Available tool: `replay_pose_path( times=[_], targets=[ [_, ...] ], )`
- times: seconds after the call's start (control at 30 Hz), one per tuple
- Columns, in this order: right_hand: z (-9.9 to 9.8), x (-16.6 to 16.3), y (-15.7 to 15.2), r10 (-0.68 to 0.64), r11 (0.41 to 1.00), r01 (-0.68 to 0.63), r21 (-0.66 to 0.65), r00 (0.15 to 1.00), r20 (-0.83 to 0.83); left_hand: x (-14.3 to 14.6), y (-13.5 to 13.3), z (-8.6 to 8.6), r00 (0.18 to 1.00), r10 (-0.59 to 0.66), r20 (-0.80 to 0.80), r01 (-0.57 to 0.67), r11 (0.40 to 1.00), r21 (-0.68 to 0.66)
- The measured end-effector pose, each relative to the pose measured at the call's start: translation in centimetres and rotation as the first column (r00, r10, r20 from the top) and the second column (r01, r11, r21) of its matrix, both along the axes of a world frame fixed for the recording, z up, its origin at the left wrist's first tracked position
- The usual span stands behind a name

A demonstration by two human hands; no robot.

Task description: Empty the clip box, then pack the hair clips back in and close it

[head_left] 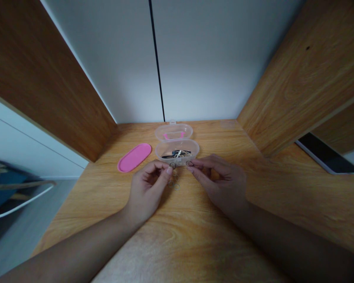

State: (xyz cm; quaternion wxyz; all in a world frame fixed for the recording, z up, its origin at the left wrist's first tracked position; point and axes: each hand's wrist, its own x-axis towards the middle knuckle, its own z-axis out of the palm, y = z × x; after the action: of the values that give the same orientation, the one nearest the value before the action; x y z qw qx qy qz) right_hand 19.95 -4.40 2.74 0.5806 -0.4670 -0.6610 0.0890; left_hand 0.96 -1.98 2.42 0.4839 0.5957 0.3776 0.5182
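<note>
Between thumb and forefinger, my left hand (150, 184) pinches a small dark ring (172, 165) that looks like a hair elastic. My right hand (220, 179) pinches a similar dark ring (189, 163). Both hands are at the front edge of a clear plastic case (177, 160), whose lid (173, 131) is tipped back with a pink handle on it. Inside the case lie dark and gold-coloured clips (179, 153). Several pale, see-through rings (176, 187) rest on the wood below the case, between my hands.
A pink oval tray (134, 157) lies left of the case on the wooden surface (177, 243). White panels (200, 70) stand behind, with wooden boards (306, 78) at both sides. A dark flat device (327, 153) is at the far right.
</note>
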Motion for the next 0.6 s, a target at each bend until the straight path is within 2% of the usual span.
replay_pose_path(
  times=[0.2, 0.33, 0.6],
  targets=[
    [0.32, -0.18, 0.25, 0.169, 0.977, -0.176, 0.123, 0.984, 0.062, -0.21, -0.19, -0.20, 0.980, -0.055, -0.193, 0.083, 0.987, 0.141],
    [0.26, -0.18, 0.37, 0.188, 0.973, -0.194, 0.128, 0.980, 0.063, -0.26, -0.30, -0.23, 0.973, -0.063, -0.221, 0.110, 0.972, 0.208],
    [0.21, -0.21, 0.35, 0.196, 0.969, -0.203, 0.143, 0.979, 0.064, -0.39, -0.26, -0.09, 0.973, -0.058, -0.222, 0.104, 0.975, 0.199]
  ],
)
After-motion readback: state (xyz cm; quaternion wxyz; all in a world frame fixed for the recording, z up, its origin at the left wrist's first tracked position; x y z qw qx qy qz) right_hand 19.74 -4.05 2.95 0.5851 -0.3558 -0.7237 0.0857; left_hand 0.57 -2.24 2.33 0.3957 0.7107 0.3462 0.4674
